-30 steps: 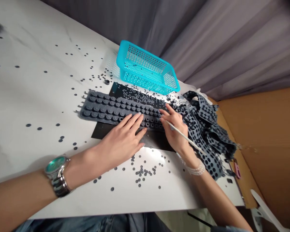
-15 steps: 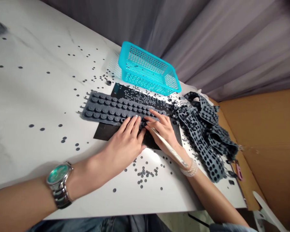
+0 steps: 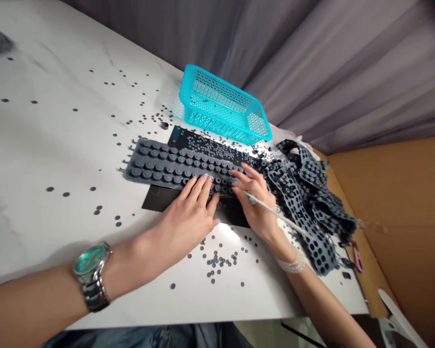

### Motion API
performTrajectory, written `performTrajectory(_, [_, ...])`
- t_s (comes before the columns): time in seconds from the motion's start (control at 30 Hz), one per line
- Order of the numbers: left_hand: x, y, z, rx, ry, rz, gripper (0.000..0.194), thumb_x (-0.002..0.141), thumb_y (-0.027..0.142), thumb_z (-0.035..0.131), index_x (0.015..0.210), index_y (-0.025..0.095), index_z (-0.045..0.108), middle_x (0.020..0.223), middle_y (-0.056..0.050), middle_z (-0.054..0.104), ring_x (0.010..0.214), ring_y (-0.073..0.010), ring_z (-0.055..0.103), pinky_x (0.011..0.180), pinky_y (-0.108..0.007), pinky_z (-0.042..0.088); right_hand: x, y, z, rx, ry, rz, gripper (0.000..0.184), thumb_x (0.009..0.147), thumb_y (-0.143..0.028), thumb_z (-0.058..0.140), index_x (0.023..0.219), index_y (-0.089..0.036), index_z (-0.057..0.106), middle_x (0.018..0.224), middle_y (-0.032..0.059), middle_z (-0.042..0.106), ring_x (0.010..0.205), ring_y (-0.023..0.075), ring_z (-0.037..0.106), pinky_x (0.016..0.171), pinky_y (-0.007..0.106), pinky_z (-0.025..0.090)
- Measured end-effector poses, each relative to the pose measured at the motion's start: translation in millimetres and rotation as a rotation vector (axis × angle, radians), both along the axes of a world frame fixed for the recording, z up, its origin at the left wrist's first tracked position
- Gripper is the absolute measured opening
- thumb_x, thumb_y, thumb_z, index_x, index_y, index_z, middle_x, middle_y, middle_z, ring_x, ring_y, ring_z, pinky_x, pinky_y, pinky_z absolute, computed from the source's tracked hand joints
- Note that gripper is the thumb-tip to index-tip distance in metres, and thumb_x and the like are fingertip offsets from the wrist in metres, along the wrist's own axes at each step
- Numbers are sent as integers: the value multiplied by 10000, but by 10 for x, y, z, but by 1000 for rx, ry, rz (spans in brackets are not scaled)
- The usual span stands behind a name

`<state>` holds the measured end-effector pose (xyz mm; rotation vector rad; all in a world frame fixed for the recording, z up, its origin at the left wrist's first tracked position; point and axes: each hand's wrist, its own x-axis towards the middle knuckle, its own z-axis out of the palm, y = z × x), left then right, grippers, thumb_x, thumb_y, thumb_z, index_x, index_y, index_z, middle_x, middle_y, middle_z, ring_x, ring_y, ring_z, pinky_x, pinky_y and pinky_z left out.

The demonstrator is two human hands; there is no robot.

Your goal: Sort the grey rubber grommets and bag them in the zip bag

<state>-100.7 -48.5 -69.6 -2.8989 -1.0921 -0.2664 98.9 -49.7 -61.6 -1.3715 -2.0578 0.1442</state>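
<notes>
A grey moulded rubber sheet with rows of round raised knobs (image 3: 159, 167) lies across a flat black plate (image 3: 158, 198). My left hand (image 3: 184, 208) rests on the sheet's near edge, its fingers stretched out flat. My right hand (image 3: 255, 200) is closed around a thin white stick-like tool (image 3: 284, 220), which slants back over the wrist. The tool's working end is hidden by the fingers, at the right part of the sheet. Several knobs between the two hands show dark centres. Small dark discs (image 3: 221, 261) lie scattered in front of the plate.
Behind the sheet stands a turquoise plastic basket (image 3: 224, 121). A heap of perforated grey rubber sheets (image 3: 308, 193) fills the right side, near a cardboard panel (image 3: 395, 203) and a pink-handled tool (image 3: 357, 257). More loose discs dot the white table (image 3: 58, 150).
My right hand with the white tool moved left towards my left hand, then back right along the sheet. My left hand stayed pressed on the sheet. The view shifted slightly.
</notes>
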Motion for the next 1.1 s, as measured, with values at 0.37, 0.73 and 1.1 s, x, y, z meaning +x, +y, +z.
performTrajectory(0.37, [-14, 5, -5, 39, -6, -16, 514, 937, 381, 434, 1294, 27, 542, 1403, -298, 414, 1347, -365, 346, 1115, -467, 281, -87, -66, -85, 108, -225, 171, 114, 900, -152, 553, 975, -234, 580, 1130, 75, 699, 1233, 254, 522, 941, 468, 427])
performTrajectory(0.73, [-6, 0, 7, 49, 12, -13, 509, 937, 379, 427, 1311, 51, 532, 1398, -286, 434, 1345, -360, 351, 1110, -468, 290, 76, 113, -43, 314, -123, 43, 187, 900, -110, 518, 998, -245, 602, 1089, 87, 666, 1152, 227, 580, 876, 404, 531])
performTrajectory(1.1, [-13, -125, 19, 138, 27, 41, 489, 916, 322, 490, 1308, 34, 529, 1391, -281, 439, 1317, -365, 397, 1074, -466, 360, -11, -87, -27, 82, 59, -237, 151, 881, -213, 588, 998, -217, 683, 934, 47, 736, 780, 176, 680, 732, 330, 556])
